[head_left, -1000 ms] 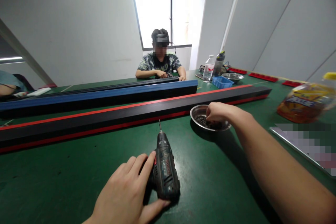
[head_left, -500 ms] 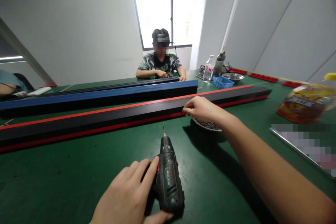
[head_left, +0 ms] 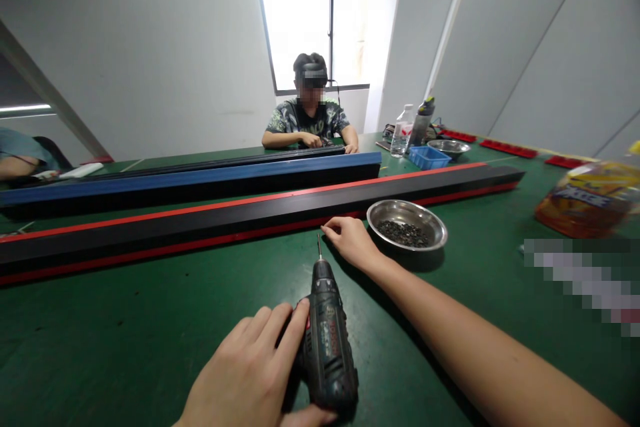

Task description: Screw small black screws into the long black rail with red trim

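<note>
My left hand (head_left: 250, 363) is wrapped around a black cordless drill (head_left: 330, 347) that points away from me, low over the green table. A thin bit (head_left: 320, 247) sticks out of its chuck. Right at the bit's tip, my right hand (head_left: 350, 240) has thumb and forefinger pinched together; whatever is between them is too small to make out. Just right of that hand stands a shallow metal bowl (head_left: 437, 235) with many small dark pieces, which look like screws (head_left: 403, 233). Beyond both hands lies a long black bar with red edges (head_left: 240, 216).
A blue-topped bar (head_left: 200, 180) lies farther back, before a seated co-worker (head_left: 310, 123). At the back right are a water bottle (head_left: 401, 133), a grey bottle (head_left: 423, 123), a blue basket (head_left: 429, 159) and another metal bowl (head_left: 450, 148). An orange-filled jug (head_left: 580, 203) stands at right.
My right hand has moved left and nearer, from over the metal bowl to the drill bit's tip, uncovering the bowl. My left hand keeps its hold on the drill.
</note>
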Motion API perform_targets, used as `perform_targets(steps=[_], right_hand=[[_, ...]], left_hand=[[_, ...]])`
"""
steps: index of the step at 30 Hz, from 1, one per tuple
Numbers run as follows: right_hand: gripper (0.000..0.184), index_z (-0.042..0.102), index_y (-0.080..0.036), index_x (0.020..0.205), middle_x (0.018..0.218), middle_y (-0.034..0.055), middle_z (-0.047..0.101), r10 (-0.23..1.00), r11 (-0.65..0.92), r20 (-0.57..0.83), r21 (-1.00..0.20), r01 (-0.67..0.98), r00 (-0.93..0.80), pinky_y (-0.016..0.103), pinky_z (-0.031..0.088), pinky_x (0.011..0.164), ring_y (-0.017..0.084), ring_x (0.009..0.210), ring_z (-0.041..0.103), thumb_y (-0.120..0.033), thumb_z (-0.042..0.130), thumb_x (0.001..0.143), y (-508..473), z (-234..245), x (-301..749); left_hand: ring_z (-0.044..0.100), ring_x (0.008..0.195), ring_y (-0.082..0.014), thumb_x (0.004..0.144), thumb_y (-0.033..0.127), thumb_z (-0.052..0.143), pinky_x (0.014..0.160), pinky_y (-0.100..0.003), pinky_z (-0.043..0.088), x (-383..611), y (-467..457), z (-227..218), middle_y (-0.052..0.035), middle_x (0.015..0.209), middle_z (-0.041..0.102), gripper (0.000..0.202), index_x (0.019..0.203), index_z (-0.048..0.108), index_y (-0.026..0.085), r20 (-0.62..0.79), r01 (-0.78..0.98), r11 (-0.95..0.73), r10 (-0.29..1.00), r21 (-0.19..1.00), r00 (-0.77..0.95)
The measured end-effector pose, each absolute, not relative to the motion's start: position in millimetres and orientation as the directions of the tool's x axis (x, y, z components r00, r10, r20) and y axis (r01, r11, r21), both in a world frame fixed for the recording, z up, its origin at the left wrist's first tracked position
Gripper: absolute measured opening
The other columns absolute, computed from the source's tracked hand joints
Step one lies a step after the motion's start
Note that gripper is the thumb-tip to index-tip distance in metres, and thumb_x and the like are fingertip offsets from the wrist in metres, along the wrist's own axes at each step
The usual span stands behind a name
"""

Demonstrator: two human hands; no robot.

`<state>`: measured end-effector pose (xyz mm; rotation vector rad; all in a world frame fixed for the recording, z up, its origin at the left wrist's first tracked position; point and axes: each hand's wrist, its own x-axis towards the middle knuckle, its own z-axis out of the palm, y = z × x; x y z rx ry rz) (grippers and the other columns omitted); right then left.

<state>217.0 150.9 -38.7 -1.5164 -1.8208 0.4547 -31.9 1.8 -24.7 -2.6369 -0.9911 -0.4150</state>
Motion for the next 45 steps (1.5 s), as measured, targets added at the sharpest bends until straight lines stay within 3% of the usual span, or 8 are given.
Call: perform_targets(steps=[22, 31, 41, 45], right_hand=[[0.023, 0.085, -0.021, 0.106, 0.107, 0.0085, 0.082, 0.924, 0.366, 0.339, -0.642, 0.674, -0.179, 0.031, 0.053, 0.090, 0.023, 0.098, 0.075, -0.027, 0.065, 0.100, 159, -54, 227], [0.025, 0.085, -0.020, 0.110, 0.101, 0.0088, 0.079, 0.906, 0.414, 0.328, -0.544, 0.730, -0.269, 0.029, 0.050, 0.084, 0.020, 0.091, 0.071, -0.027, 0.063, 0.103, 159, -54, 228], [0.026, 0.085, -0.014, 0.110, 0.100, 0.0094, 0.080, 0.915, 0.397, 0.319, -0.590, 0.703, -0.249, 0.029, 0.053, 0.083, 0.019, 0.087, 0.072, -0.015, 0.066, 0.093, 153, -48, 226], [0.028, 0.085, -0.017, 0.110, 0.106, 0.0083, 0.082, 0.923, 0.371, 0.332, -0.634, 0.678, -0.195, 0.031, 0.056, 0.089, 0.020, 0.091, 0.074, -0.015, 0.065, 0.090, 154, -50, 226]], left_hand=[[0.070, 0.096, -0.0315, 0.082, 0.083, 0.066, 0.082, -0.043, 0.057, -26, -2, -21, -0.0158, 0.123, 0.074, 0.094, 0.144, 0.061, 0.012, 0.330, 0.694, -0.708, 0.629, -0.130, 0.704], [0.070, 0.099, -0.0325, 0.086, 0.083, 0.061, 0.085, -0.045, 0.057, -25, -2, -19, -0.0168, 0.125, 0.074, 0.093, 0.144, 0.061, 0.011, 0.325, 0.696, -0.709, 0.635, -0.117, 0.701], [0.071, 0.098, -0.0324, 0.085, 0.083, 0.064, 0.083, -0.045, 0.058, -23, -2, -19, -0.0168, 0.124, 0.074, 0.094, 0.144, 0.061, 0.010, 0.320, 0.701, -0.704, 0.641, -0.116, 0.697], [0.071, 0.097, -0.0324, 0.086, 0.082, 0.062, 0.083, -0.045, 0.058, -24, -3, -19, -0.0171, 0.124, 0.074, 0.093, 0.144, 0.061, 0.010, 0.313, 0.697, -0.707, 0.640, -0.116, 0.702]])
